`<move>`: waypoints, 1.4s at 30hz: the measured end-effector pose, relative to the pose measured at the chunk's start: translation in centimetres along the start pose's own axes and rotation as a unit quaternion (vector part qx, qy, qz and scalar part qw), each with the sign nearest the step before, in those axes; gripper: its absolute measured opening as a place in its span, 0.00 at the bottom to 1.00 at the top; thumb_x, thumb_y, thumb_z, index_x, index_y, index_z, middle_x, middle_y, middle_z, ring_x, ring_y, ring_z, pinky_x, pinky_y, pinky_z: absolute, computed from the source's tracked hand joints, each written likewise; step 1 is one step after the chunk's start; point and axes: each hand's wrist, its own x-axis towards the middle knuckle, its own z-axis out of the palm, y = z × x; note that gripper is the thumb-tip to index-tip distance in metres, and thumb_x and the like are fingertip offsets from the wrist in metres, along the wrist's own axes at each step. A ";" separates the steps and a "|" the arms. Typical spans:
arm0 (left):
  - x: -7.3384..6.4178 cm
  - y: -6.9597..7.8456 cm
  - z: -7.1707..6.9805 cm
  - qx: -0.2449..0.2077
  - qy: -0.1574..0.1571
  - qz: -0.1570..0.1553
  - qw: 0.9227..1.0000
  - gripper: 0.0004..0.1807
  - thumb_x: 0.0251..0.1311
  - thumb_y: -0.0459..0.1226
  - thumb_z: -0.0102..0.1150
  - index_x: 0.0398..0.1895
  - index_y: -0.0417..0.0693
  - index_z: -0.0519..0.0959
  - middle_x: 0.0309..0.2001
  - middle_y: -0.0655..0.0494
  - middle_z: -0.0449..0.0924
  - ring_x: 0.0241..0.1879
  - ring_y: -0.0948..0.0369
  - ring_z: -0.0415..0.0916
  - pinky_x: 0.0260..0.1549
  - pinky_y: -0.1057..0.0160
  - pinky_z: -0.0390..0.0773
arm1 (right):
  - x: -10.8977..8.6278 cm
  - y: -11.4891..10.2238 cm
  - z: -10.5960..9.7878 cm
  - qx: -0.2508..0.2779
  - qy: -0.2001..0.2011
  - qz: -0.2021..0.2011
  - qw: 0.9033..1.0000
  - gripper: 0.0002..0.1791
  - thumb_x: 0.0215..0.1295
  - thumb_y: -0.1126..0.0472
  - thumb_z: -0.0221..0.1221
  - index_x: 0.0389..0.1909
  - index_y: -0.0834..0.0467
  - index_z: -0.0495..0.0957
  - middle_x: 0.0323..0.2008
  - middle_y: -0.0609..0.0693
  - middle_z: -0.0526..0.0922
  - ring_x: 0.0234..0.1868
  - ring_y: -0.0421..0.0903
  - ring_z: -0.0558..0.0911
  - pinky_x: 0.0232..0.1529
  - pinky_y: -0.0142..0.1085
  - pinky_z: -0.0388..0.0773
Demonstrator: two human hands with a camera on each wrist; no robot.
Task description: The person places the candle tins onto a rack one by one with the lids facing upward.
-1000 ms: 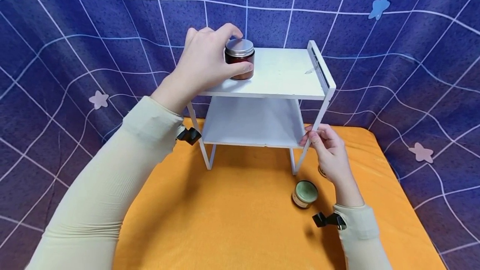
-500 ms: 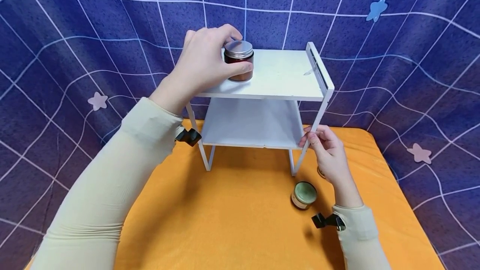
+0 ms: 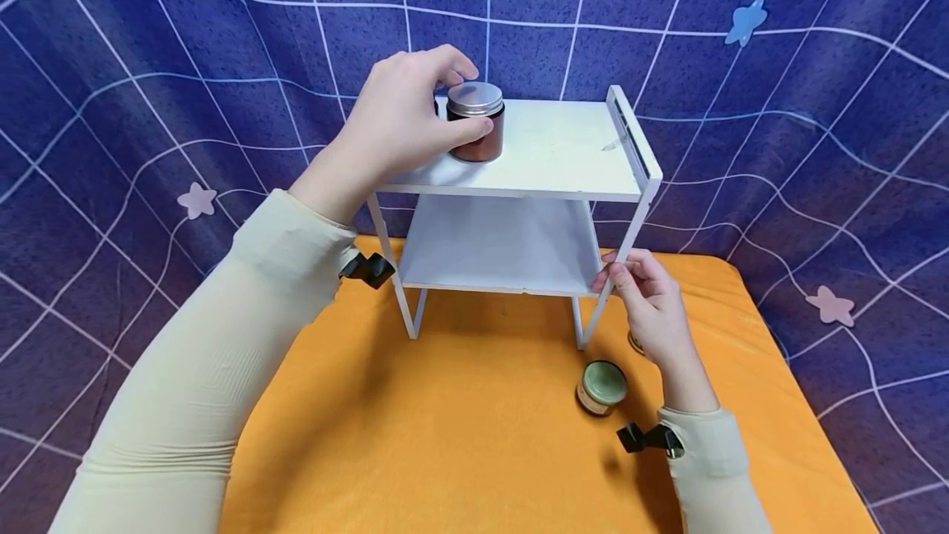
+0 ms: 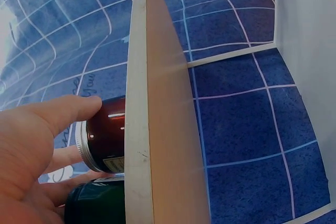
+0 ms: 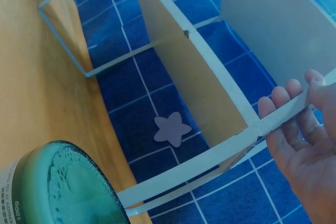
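Note:
My left hand (image 3: 404,114) holds an amber jar with a silver lid (image 3: 476,124), upright on the top board of a white two-tier shelf (image 3: 563,147). The thumb lies across the jar's front and the fingers curl behind it. Beside it, mostly hidden by this hand in the head view, a dark green jar (image 4: 97,203) shows in the left wrist view. Low on the shelf's right side, my right hand (image 3: 648,295) grips the white frame next to the lower board, thumb in front. An open jar with green contents (image 3: 603,386) sits on the cloth below it.
An orange cloth (image 3: 445,435) covers the tabletop under the shelf. Behind the right wrist, a small round item (image 3: 635,342) is partly visible. A blue curtain (image 3: 259,122) with white grid lines and stars hangs close behind the shelf.
My left hand has shifted slightly left, its thumb drawn back a little along the jar, and a dark bit beside the jar now shows. My right hand stays on the frame.

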 end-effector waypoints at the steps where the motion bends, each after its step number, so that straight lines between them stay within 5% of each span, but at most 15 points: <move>1: 0.0 0.0 0.0 0.001 0.000 0.000 1.000 0.31 0.67 0.51 0.74 0.68 0.49 0.82 0.61 0.49 0.87 0.64 0.51 0.78 0.66 0.50 0.72 | 0.0 0.0 0.0 0.000 0.000 0.000 1.000 0.11 0.84 0.72 0.52 0.55 0.80 0.74 0.36 0.55 0.87 0.37 0.46 0.89 0.49 0.35 0.88; 10: -0.1 -0.1 -0.1 -0.013 0.014 0.004 1.000 0.30 0.67 0.51 0.74 0.68 0.49 0.82 0.60 0.49 0.88 0.67 0.52 0.79 0.67 0.51 0.73 | 0.1 -0.1 0.0 -0.004 -0.003 -0.004 1.000 0.11 0.84 0.72 0.52 0.55 0.80 0.74 0.36 0.55 0.87 0.37 0.45 0.89 0.50 0.35 0.88; 20: -1.1 -1.1 -0.3 -0.029 0.091 0.022 0.995 0.25 0.75 0.52 0.64 0.64 0.46 0.83 0.64 0.54 0.86 0.67 0.57 0.78 0.70 0.59 0.71 | 0.0 -0.2 0.0 0.000 0.005 0.000 1.000 0.11 0.83 0.74 0.52 0.54 0.81 0.74 0.36 0.55 0.87 0.37 0.45 0.89 0.49 0.34 0.88; 26: -2.8 -2.2 -0.8 -0.063 0.155 0.015 0.986 0.20 0.75 0.46 0.61 0.63 0.45 0.83 0.61 0.53 0.87 0.64 0.59 0.80 0.67 0.58 0.74 | 0.0 0.0 0.1 0.000 0.009 0.002 1.000 0.11 0.83 0.74 0.53 0.54 0.80 0.74 0.35 0.56 0.87 0.37 0.45 0.89 0.49 0.35 0.88; 34: -5.3 -3.7 -1.0 -0.128 0.197 -0.025 0.972 0.21 0.75 0.43 0.59 0.65 0.46 0.80 0.62 0.56 0.86 0.62 0.62 0.81 0.61 0.60 0.77 | -0.1 0.0 0.2 0.006 0.006 -0.006 1.000 0.11 0.83 0.74 0.52 0.54 0.81 0.73 0.35 0.56 0.87 0.38 0.45 0.89 0.50 0.35 0.88; 42: -8.4 -6.3 0.5 -0.213 0.232 -0.045 0.948 0.20 0.73 0.39 0.58 0.65 0.47 0.79 0.61 0.52 0.88 0.56 0.62 0.83 0.55 0.68 0.75 | -0.1 0.2 0.2 0.015 -0.003 -0.014 1.000 0.11 0.84 0.74 0.51 0.54 0.82 0.71 0.36 0.53 0.88 0.38 0.43 0.89 0.50 0.34 0.88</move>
